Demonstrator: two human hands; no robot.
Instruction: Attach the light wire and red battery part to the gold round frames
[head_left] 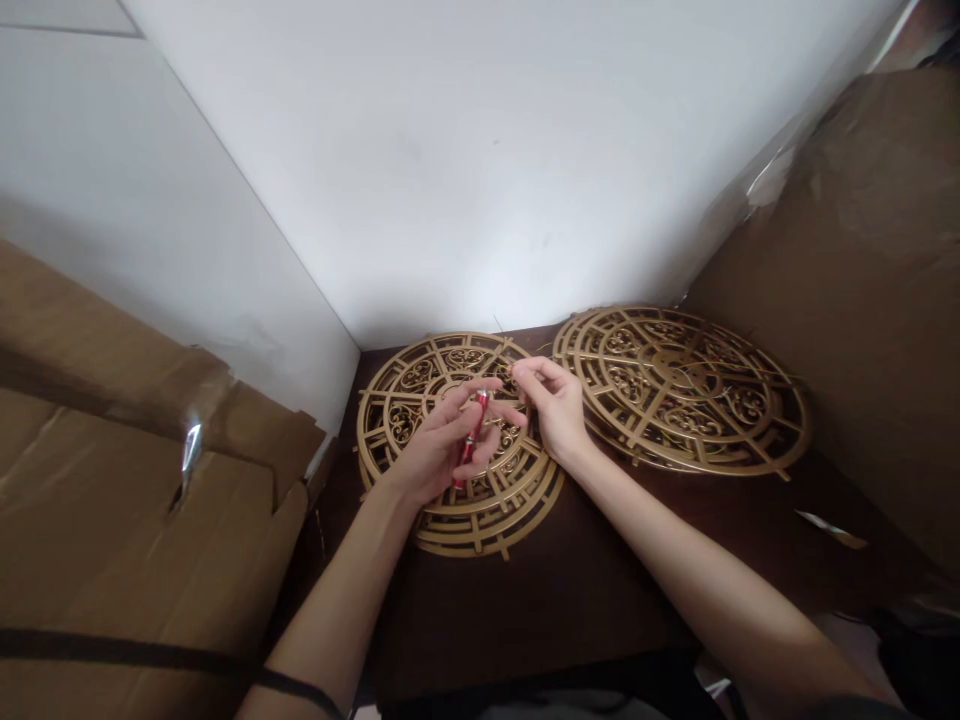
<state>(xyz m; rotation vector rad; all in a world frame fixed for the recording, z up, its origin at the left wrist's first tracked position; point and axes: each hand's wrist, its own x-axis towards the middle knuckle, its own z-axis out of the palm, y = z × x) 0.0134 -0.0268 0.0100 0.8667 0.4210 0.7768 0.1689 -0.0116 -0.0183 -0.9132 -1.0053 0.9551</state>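
In my left hand (448,440) is a slim red pen-shaped object (481,402) with silvery bands. It lies across the fingers, while the index finger and thumb reach toward my right hand (553,400). The right thumb and index finger are pinched together near the far right edge of a stack of round gold openwork panels (472,525). What they pinch is too small to make out. Both hands hover over this stack, whose panels have rings, spokes and scrollwork. A second stack of similar gold panels (682,400) lies to the right, near my right wrist.
The panels lie on a dark brown tabletop (525,610) against a white wall (480,180). Cardboard (97,510) stands at the left, and a large brown carton (885,280) rises at the right. A small pale blade-like piece (831,529) lies at the table's right.
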